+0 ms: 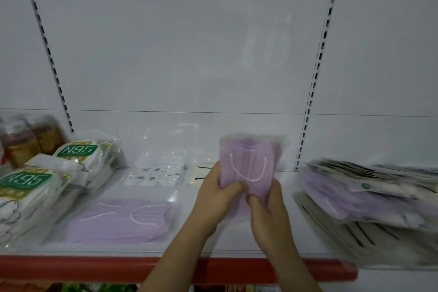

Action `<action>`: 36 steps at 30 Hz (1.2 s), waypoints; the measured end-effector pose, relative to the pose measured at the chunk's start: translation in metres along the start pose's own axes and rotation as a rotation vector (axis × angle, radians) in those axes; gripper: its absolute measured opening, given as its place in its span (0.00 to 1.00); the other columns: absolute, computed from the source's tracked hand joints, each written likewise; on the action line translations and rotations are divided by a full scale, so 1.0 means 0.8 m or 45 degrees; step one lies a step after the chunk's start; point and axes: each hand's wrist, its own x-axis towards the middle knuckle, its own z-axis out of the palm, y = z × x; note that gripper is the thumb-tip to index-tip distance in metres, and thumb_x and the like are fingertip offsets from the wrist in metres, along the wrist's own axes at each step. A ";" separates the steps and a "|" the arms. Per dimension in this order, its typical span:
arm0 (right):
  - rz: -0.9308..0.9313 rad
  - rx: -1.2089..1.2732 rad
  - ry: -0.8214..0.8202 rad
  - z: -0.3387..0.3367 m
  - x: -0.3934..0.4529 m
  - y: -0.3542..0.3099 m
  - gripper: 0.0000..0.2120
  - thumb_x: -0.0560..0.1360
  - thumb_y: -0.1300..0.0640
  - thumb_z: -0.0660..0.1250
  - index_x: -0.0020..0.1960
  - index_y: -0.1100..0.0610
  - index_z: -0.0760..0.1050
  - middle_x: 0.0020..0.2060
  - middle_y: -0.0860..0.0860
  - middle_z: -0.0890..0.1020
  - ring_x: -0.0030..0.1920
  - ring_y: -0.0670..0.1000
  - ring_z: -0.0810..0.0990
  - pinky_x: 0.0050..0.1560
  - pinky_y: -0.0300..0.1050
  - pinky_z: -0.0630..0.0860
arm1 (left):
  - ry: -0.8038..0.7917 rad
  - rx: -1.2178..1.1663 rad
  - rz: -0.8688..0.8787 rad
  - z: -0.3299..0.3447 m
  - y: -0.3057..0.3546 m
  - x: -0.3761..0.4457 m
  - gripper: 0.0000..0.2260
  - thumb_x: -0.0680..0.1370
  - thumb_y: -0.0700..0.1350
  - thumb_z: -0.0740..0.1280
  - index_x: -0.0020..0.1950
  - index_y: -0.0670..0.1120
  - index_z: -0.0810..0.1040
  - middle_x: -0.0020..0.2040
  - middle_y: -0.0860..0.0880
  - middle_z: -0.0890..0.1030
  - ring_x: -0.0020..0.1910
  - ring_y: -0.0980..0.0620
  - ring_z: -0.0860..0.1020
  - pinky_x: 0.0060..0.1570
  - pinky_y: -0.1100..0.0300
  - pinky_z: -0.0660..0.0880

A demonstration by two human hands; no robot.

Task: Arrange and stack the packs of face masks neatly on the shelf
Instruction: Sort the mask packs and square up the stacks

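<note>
Both hands hold one purple mask pack [248,168] up on its end, just above the white shelf [189,197]. The left hand [216,199] and the right hand [266,206] pinch its bottom edge, fingers curled and close together, likely to square it up before it goes down. To the left of the held pack, another purple pack [118,219] lies flat near the shelf's red front edge [71,268], maybe the start of a stack. Farther left sit N95 packs [47,173]. To the right leans a messy pile of packs [367,206]; it is blurry and cut off. Small clear packs [156,173] behind are hard to make out.
</note>
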 end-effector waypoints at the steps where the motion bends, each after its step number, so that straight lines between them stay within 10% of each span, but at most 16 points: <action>1: 0.005 0.021 0.049 -0.004 0.001 0.004 0.19 0.79 0.61 0.64 0.64 0.44 0.67 0.53 0.40 0.79 0.51 0.38 0.79 0.46 0.37 0.74 | -0.029 0.002 0.004 -0.003 0.000 0.001 0.17 0.69 0.42 0.70 0.56 0.52 0.82 0.50 0.51 0.86 0.51 0.51 0.84 0.47 0.56 0.82; 9: -0.009 -0.067 -0.065 -0.003 -0.001 0.007 0.24 0.80 0.60 0.62 0.67 0.36 0.64 0.57 0.32 0.76 0.55 0.33 0.76 0.47 0.30 0.72 | -0.077 -0.072 -0.082 0.003 -0.010 -0.001 0.16 0.67 0.42 0.67 0.53 0.52 0.83 0.44 0.53 0.86 0.42 0.58 0.82 0.39 0.66 0.78; 16: -0.181 -0.311 -0.196 -0.044 0.014 0.001 0.23 0.80 0.60 0.65 0.61 0.32 0.68 0.52 0.36 0.81 0.49 0.33 0.79 0.46 0.27 0.74 | -0.089 -0.275 -0.227 0.001 -0.014 0.004 0.16 0.68 0.38 0.70 0.55 0.46 0.84 0.51 0.40 0.86 0.52 0.39 0.84 0.54 0.44 0.80; 21: -0.475 -0.511 -0.202 -0.088 0.046 -0.009 0.22 0.79 0.62 0.66 0.60 0.34 0.74 0.50 0.39 0.80 0.51 0.35 0.77 0.50 0.26 0.68 | -0.013 -0.393 0.011 -0.047 0.015 0.025 0.22 0.68 0.36 0.70 0.62 0.42 0.78 0.50 0.44 0.85 0.46 0.47 0.82 0.45 0.55 0.80; 27: -0.625 -1.024 -0.443 -0.104 0.062 -0.028 0.16 0.81 0.56 0.64 0.64 0.41 0.78 0.43 0.38 0.74 0.46 0.42 0.76 0.50 0.42 0.74 | -0.219 0.325 -0.017 -0.093 0.019 0.018 0.15 0.72 0.35 0.76 0.55 0.50 0.83 0.46 0.58 0.85 0.45 0.56 0.82 0.48 0.62 0.77; 32: -0.298 -0.936 -0.522 -0.118 0.056 -0.014 0.17 0.75 0.49 0.71 0.62 0.38 0.72 0.55 0.36 0.76 0.54 0.38 0.75 0.52 0.31 0.68 | -0.197 0.484 -0.073 -0.080 -0.011 0.002 0.12 0.73 0.35 0.74 0.49 0.52 0.83 0.43 0.52 0.84 0.40 0.50 0.82 0.47 0.55 0.76; 36: -0.237 -0.758 -0.379 -0.119 0.049 0.004 0.11 0.75 0.57 0.71 0.46 0.41 0.74 0.42 0.40 0.80 0.42 0.35 0.76 0.39 0.25 0.69 | -0.127 0.548 -0.041 -0.074 -0.019 -0.003 0.15 0.73 0.36 0.74 0.54 0.53 0.80 0.51 0.54 0.83 0.48 0.55 0.82 0.51 0.60 0.76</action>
